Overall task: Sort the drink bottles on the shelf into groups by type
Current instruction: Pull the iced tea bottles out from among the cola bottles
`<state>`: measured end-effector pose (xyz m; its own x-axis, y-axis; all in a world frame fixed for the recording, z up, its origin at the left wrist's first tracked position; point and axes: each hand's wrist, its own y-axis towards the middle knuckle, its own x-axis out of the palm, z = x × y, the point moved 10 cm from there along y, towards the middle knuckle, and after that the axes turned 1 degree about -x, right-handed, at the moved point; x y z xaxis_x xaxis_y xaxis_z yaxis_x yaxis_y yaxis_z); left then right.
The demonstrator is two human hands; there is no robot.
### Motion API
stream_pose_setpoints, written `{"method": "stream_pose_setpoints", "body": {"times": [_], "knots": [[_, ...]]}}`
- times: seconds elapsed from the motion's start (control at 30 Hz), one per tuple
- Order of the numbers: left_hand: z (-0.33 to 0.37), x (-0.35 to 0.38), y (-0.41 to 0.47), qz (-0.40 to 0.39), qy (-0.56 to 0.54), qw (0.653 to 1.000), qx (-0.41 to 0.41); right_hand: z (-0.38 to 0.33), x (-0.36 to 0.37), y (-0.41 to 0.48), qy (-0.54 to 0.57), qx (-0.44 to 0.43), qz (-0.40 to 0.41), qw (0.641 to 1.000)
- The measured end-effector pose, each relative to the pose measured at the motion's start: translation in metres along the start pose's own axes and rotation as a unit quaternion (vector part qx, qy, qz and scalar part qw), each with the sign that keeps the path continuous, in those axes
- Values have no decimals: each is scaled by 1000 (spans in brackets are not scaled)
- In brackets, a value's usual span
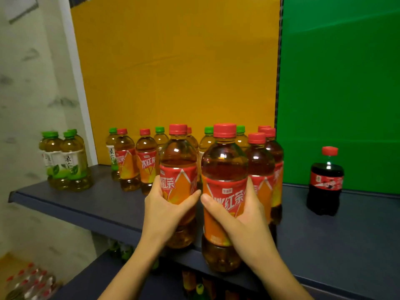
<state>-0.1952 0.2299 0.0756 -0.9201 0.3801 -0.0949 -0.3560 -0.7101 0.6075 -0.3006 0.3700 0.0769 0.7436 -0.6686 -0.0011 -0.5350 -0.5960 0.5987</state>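
Note:
My left hand [166,210] grips a red-capped iced tea bottle [178,156] by its orange-red label at the front of the dark shelf [71,200]. Beside it my right hand [242,219] grips a second iced tea bottle [225,161] of the same kind, its base near the shelf's front edge. Behind them stand several more red-capped iced tea bottles [147,159] mixed with green-capped green tea bottles [208,139]. Three green tea bottles [65,161] form a group at the far left. A cola bottle [325,180] stands alone on the right.
A yellow board [177,61] and a green board [339,83] back the shelf. A lower shelf [91,278] holds more bottles, partly hidden. Clear water bottles with red caps [32,282] sit at the bottom left. A marbled wall is on the left.

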Motion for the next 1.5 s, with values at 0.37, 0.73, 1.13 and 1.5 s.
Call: {"method": "stream_pose_setpoints", "body": {"times": [0.37,0.73,1.13,1.5], "knots": [[-70,-10,54,-39,-33,998,-30,47,55,44,-81,19,78,993],[-105,-2,89,-67,-23,997,-43,86,76,68,-114,45,108,987],[-125,-17,107,-43,60,997,-23,94,96,81,-206,46,67,975],[-26,-46,53,57,-46,969,237,59,72,61,-293,-25,132,947]]}}
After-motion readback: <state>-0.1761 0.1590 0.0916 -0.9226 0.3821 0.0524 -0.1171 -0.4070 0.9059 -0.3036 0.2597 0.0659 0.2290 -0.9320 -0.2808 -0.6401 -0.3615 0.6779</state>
